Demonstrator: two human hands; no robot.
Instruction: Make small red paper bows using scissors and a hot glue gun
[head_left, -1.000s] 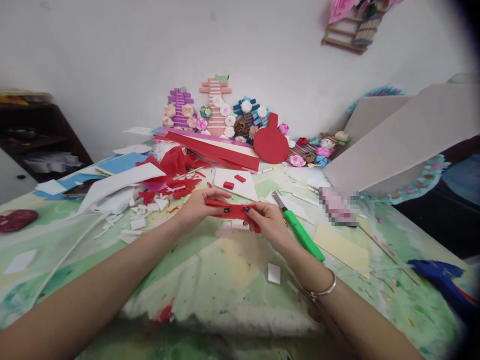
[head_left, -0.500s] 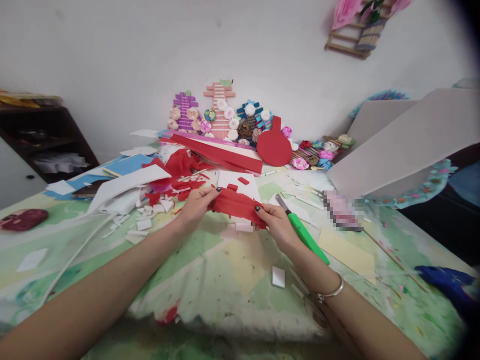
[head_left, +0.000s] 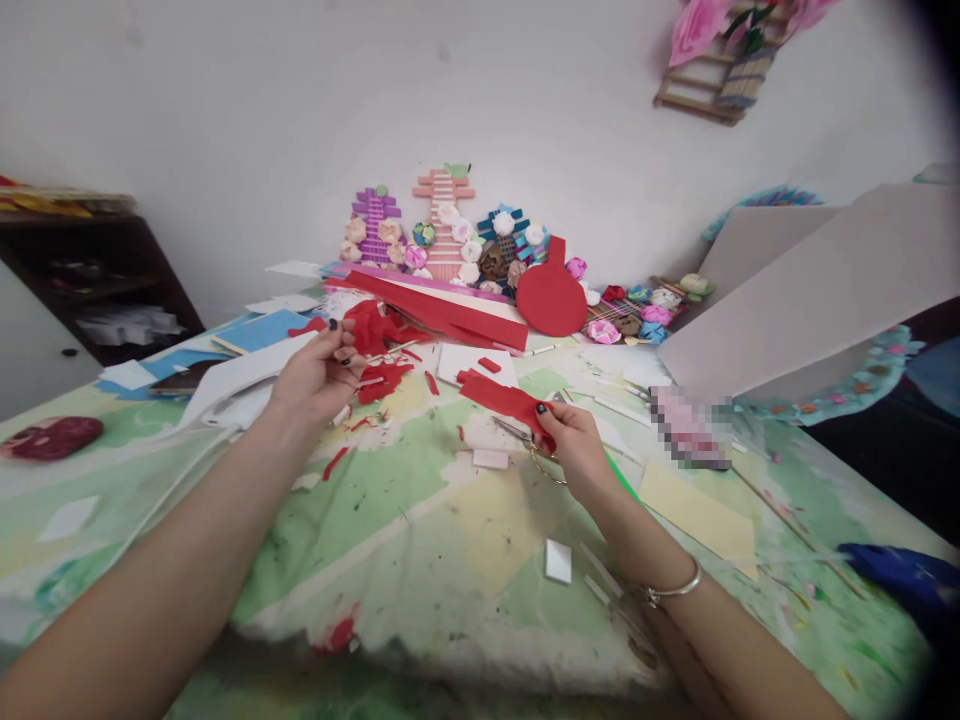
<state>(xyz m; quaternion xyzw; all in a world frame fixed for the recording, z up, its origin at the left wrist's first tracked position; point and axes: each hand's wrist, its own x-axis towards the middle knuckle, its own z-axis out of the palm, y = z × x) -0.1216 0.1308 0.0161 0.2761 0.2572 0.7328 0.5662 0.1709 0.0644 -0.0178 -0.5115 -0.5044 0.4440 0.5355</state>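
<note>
My right hand (head_left: 579,452) pinches one end of a red crepe paper strip (head_left: 504,397), which reaches up and left over the table. Thin metal scissors (head_left: 517,434) with a gold loop lie under that hand, and a green cutter (head_left: 619,477) is mostly hidden behind it. My left hand (head_left: 315,375) is off the strip, raised at the left by a heap of red paper scraps (head_left: 377,330). Its fingertips are pinched together; what they hold is too small to make out. White foam pieces (head_left: 487,445) lie between the hands.
Paper-flower crafts (head_left: 450,235) and a red round cut-out (head_left: 553,300) stand along the wall. Grey boards (head_left: 810,280) lean at the right. A blue glue gun (head_left: 904,578), yellow paper (head_left: 697,508), a white square (head_left: 557,560) and a dark shelf (head_left: 90,265) are also here.
My left hand let go of the red strip and moved left and back to the scrap heap. My right hand keeps the strip. Small red bits now lie on the table.
</note>
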